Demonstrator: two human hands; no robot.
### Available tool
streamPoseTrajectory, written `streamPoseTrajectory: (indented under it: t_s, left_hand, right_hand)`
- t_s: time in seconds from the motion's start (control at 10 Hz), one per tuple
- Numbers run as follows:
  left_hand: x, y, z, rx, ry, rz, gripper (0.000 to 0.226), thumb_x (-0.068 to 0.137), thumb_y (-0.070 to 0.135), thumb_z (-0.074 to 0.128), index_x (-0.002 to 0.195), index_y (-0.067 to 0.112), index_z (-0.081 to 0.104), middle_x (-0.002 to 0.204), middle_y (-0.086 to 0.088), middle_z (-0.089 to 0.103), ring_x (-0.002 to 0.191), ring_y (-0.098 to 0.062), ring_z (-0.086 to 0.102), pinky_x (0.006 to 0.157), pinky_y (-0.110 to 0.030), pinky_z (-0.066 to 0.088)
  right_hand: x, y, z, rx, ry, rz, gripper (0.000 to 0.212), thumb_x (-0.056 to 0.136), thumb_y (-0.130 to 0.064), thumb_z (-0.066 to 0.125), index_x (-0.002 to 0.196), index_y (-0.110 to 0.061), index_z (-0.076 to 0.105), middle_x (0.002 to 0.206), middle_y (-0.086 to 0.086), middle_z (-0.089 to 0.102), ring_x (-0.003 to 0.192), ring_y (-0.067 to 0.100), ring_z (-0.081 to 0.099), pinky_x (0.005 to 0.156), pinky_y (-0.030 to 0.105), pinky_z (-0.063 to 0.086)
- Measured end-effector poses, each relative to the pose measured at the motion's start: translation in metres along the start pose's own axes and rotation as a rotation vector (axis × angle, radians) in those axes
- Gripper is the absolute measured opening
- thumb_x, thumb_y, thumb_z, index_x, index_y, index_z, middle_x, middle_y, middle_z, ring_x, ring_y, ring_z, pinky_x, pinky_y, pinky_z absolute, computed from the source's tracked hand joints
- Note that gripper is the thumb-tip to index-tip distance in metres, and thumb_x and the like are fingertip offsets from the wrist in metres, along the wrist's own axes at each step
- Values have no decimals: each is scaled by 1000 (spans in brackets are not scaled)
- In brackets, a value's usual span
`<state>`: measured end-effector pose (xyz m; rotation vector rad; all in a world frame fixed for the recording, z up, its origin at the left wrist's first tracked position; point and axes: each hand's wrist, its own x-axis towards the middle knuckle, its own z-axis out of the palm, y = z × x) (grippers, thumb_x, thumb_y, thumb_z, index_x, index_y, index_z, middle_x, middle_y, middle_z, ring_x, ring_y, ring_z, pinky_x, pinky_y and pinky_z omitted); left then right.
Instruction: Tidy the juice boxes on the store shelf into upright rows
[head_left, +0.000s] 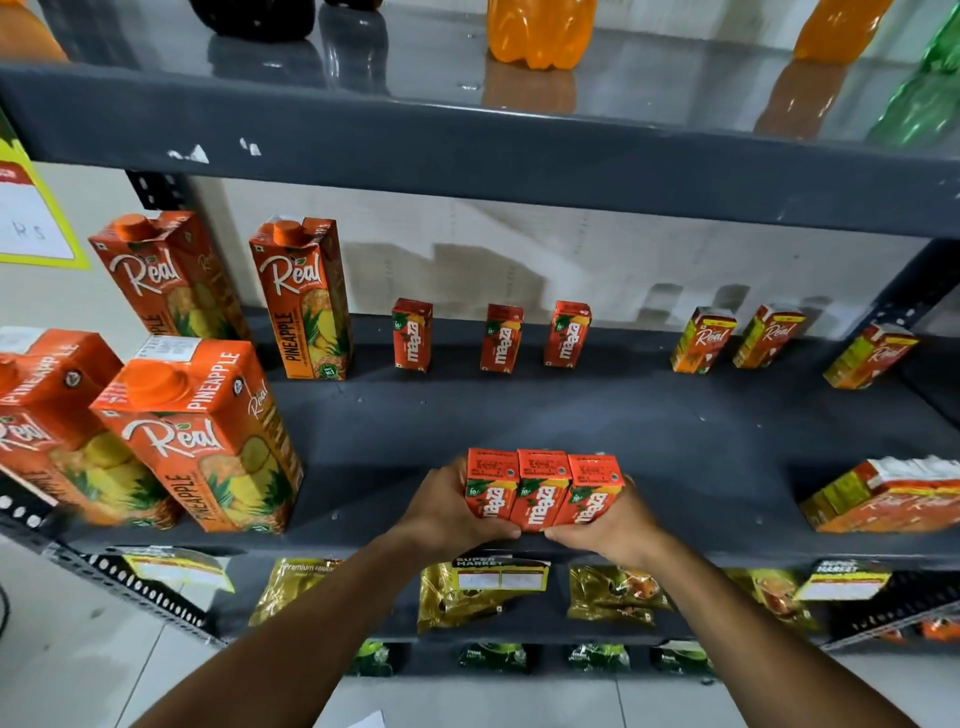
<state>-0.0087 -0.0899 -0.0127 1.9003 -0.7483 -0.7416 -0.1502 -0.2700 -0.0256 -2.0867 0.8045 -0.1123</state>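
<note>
Three small red Maaza juice boxes (540, 488) stand upright, pressed side by side, at the front edge of the dark grey shelf (675, 447). My left hand (447, 509) grips the left end of the trio and my right hand (608, 525) grips the right end. Three more Maaza boxes (501, 339) stand apart in a row at the back. Small Real boxes (702, 340) stand at the back right, the farthest right one leaning. More small Real boxes (893, 496) are bunched at the front right.
Tall Real pineapple cartons (202, 441) stand at the left, two in front and two behind (306, 296). The upper shelf carries orange bottles (537, 31). Gold packets (467, 592) and price labels fill the shelf below.
</note>
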Motion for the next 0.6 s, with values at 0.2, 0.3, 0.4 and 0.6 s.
streamPoseTrajectory:
  t_s: [0.2, 0.3, 0.4, 0.6]
  left_hand:
    - [2, -1, -1, 4, -30, 8, 67, 51, 21, 93, 103, 36, 53, 94, 9, 70, 89, -5, 66, 87, -36, 54]
    - [0, 0, -4, -37, -36, 30, 77, 47, 20, 95, 106, 39, 49, 102, 6, 69, 94, -8, 66, 90, -42, 53]
    - [-6, 1, -6, -65, -71, 69, 106, 43, 16, 96, 128, 36, 37, 114, 1, 64, 102, -10, 64, 93, -42, 51]
    - [-48, 23, -17, 147, 99, 136, 151, 35, 46, 93, 145, 35, -9, 155, 5, 22, 139, -16, 24, 112, -43, 28]
  right_hand:
    - [-4, -8, -2, -2, -15, -15, 41, 54, -17, 95, 78, -33, 66, 86, -10, 73, 79, 0, 68, 84, 30, 58]
    - [-9, -13, -2, -29, -9, -40, 41, 57, -19, 94, 83, -33, 66, 86, -10, 72, 79, 0, 67, 84, 32, 58]
    - [-12, -17, 0, -57, 1, -92, 72, 49, -34, 94, 114, -35, 62, 104, -4, 74, 97, 10, 69, 95, 43, 56]
    - [-53, -15, -20, 140, 113, -138, 158, 44, -40, 96, 146, -43, -25, 160, -8, 22, 145, 15, 27, 119, 48, 28]
